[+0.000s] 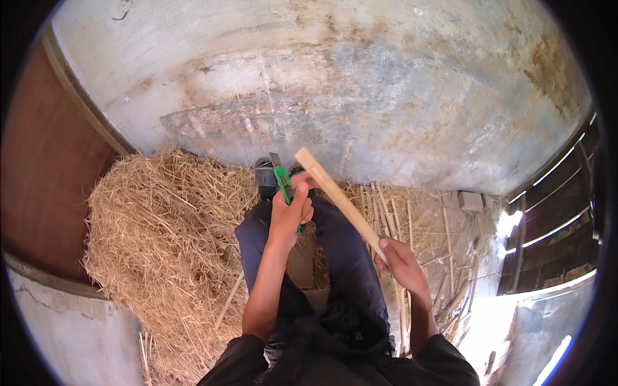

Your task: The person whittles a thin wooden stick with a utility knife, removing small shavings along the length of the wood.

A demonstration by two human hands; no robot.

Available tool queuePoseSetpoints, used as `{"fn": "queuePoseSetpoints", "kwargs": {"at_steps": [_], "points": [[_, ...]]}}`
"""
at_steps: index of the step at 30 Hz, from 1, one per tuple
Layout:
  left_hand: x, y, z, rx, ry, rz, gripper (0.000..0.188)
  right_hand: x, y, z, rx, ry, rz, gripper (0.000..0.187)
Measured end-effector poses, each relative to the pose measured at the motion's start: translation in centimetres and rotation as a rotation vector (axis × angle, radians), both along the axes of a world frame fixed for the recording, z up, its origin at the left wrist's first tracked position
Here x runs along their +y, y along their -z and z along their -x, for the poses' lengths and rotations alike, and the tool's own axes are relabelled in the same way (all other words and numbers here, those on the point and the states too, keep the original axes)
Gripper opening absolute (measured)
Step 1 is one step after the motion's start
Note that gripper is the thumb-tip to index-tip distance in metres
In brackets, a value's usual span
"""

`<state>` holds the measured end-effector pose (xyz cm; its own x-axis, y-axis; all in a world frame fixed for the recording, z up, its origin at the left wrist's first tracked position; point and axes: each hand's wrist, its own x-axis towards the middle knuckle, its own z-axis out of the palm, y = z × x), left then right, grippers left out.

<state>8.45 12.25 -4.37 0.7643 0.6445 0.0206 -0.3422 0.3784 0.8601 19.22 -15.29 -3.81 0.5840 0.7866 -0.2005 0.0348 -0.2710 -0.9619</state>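
Wooden strip: pale tan, straight, and there it slants over our right knee!
Right hand: we're wrapped around the strip's lower end.
Left hand: we're clasping the green knife, grey blade out, pointing wallward.

Green knife and pale wooden strip, both in hand
Left hand with the knife in its grip, blade out; right hand round the strip's lower end; straw heaped at left before a stained wall
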Motion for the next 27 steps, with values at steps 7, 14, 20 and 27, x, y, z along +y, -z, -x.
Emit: {"fn": "queuePoseSetpoints", "kwargs": {"at_steps": [7, 14, 20, 27], "points": [[-3.3, -3.7, 4.0, -0.002, -0.243, -0.141, 0.031, -0.9, -4.6, 2.8, -0.095, -0.227, 0.076, 0.028], [-3.8, -4.2, 5.8, -0.018, -0.214, -0.103, 0.029, -1.0, -6.7, 4.1, -0.086, -0.385, 0.129, 0.026], [-4.5, -4.7, 6.5, 0.028, -0.225, -0.105, 0.026, -1.6, -4.7, 4.7, -0.084, -0.375, 0.034, 0.026], [-3.6, -3.5, 5.7, 0.142, -0.189, -0.206, 0.03, -0.3, -1.8, 5.1, 0.063, -0.341, 0.063, 0.035]]}}
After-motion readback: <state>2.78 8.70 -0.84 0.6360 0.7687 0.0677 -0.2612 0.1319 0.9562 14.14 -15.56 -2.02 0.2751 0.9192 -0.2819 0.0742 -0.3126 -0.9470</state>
